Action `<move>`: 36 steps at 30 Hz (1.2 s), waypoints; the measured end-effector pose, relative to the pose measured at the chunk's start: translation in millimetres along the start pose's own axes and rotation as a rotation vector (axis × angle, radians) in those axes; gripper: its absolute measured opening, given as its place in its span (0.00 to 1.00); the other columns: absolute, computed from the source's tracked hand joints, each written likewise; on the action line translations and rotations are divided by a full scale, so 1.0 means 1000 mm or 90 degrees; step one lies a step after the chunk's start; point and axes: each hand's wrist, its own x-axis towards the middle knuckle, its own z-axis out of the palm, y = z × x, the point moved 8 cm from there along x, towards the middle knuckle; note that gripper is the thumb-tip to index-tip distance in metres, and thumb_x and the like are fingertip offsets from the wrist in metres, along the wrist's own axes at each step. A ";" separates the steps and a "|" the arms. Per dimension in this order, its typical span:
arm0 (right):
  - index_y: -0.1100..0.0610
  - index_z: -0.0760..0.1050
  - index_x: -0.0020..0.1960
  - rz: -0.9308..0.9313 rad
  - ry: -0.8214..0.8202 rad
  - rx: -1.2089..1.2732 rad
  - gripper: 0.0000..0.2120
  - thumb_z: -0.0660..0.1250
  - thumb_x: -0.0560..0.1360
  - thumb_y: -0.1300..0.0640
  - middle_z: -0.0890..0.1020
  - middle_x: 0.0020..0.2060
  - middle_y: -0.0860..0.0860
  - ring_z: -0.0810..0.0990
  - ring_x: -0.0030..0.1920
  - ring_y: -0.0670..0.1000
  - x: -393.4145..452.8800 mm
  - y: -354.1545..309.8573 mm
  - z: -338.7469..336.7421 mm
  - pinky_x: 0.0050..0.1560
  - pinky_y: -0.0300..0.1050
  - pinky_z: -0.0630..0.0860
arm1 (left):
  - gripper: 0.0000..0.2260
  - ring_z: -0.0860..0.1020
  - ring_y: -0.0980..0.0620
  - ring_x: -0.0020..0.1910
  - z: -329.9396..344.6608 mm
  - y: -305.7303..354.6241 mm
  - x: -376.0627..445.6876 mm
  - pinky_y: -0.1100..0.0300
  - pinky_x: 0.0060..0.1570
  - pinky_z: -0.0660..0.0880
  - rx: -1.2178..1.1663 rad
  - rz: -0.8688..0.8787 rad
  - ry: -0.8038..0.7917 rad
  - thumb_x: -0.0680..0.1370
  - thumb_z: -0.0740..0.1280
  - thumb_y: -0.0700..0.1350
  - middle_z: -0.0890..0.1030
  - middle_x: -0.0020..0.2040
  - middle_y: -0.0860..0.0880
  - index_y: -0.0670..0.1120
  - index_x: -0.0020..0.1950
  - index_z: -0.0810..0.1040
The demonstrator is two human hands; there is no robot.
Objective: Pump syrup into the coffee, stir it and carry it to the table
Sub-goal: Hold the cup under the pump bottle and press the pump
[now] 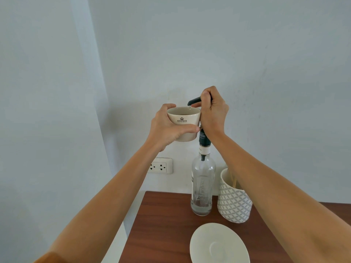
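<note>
My left hand (168, 127) grips a cream coffee cup (183, 118) with a dark crown logo and holds it up in the air. The cup's rim sits just under the black pump spout (194, 101) of a tall clear glass syrup bottle (202, 185). My right hand (213, 109) is closed over the pump head on top of the bottle. The bottle stands on the brown wooden counter (161, 224) and looks almost empty. A pale drop hangs at the spout tip over the cup.
A white saucer (219, 243) lies at the counter's near edge. To the right of the bottle stands a patterned white holder (234, 202) with a wooden stick (235, 182) in it. A wall socket (160, 166) sits behind, left of the bottle.
</note>
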 end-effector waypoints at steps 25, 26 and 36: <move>0.57 0.68 0.38 -0.022 -0.005 -0.042 0.10 0.54 0.78 0.63 0.78 0.22 0.37 0.85 0.34 0.49 -0.001 -0.004 0.000 0.51 0.56 0.76 | 0.46 0.79 0.50 0.60 -0.002 -0.003 0.001 0.60 0.49 0.77 0.003 -0.002 -0.004 0.58 0.85 0.48 0.77 0.62 0.51 0.49 0.73 0.70; 0.57 0.68 0.38 -0.023 -0.005 -0.042 0.10 0.54 0.77 0.63 0.78 0.23 0.37 0.85 0.33 0.48 -0.001 -0.004 0.000 0.51 0.56 0.76 | 0.47 0.79 0.50 0.61 -0.002 -0.003 0.000 0.60 0.50 0.77 0.003 -0.002 -0.005 0.56 0.84 0.50 0.77 0.63 0.51 0.49 0.73 0.70; 0.60 0.68 0.40 -0.020 -0.012 -0.034 0.09 0.54 0.78 0.62 0.79 0.24 0.36 0.86 0.36 0.51 -0.004 -0.005 -0.001 0.51 0.58 0.77 | 0.42 0.78 0.50 0.58 -0.003 -0.001 -0.002 0.59 0.51 0.77 0.013 -0.004 -0.007 0.62 0.85 0.46 0.77 0.61 0.51 0.49 0.72 0.70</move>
